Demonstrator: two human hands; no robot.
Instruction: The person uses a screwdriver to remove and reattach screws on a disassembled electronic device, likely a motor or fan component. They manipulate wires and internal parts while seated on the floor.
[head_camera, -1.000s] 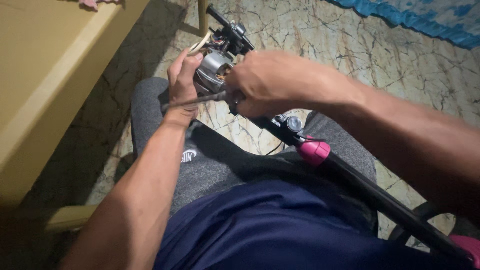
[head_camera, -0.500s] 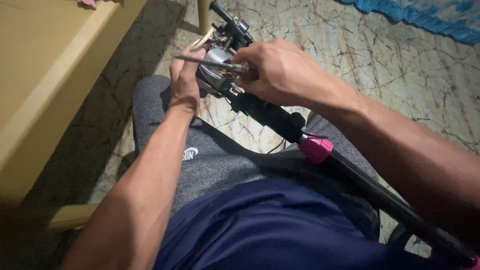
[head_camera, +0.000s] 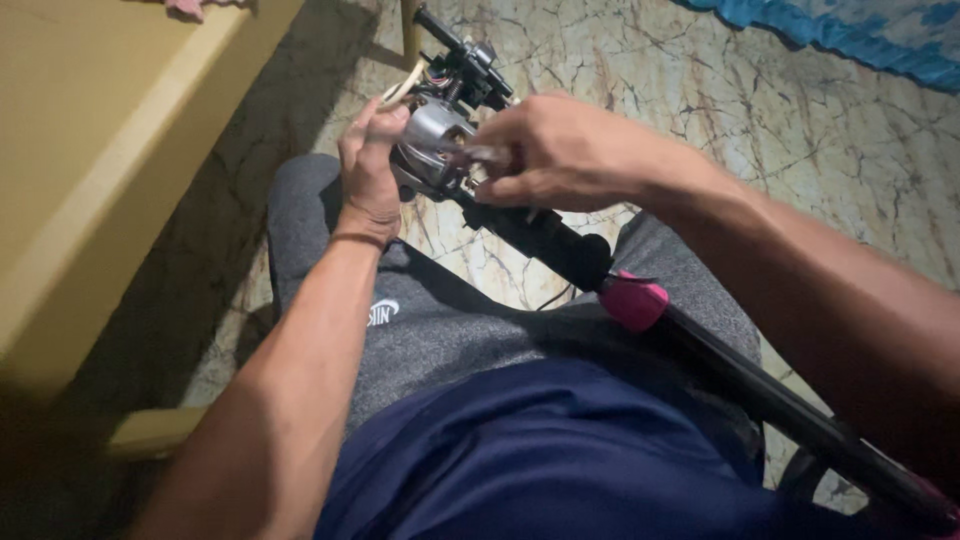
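Steadying the grey motor housing (head_camera: 432, 140) with the left hand (head_camera: 368, 170) clamped around it helps the right hand (head_camera: 545, 150), fingers pinched on a slim metal tool (head_camera: 480, 153), work precisely.

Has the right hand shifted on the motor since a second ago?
Yes. The right hand has slid up the black pole, away from the pink collar, and now pinches a thin tool against the silver motor.

Light is dim and warm, brightest on the marbled floor (head_camera: 800, 120) beyond the hands and fading to deep shadow at the near-left corner. The right hand (head_camera: 560, 155) is slightly motion-blurred, and the nearest forearms look soft.
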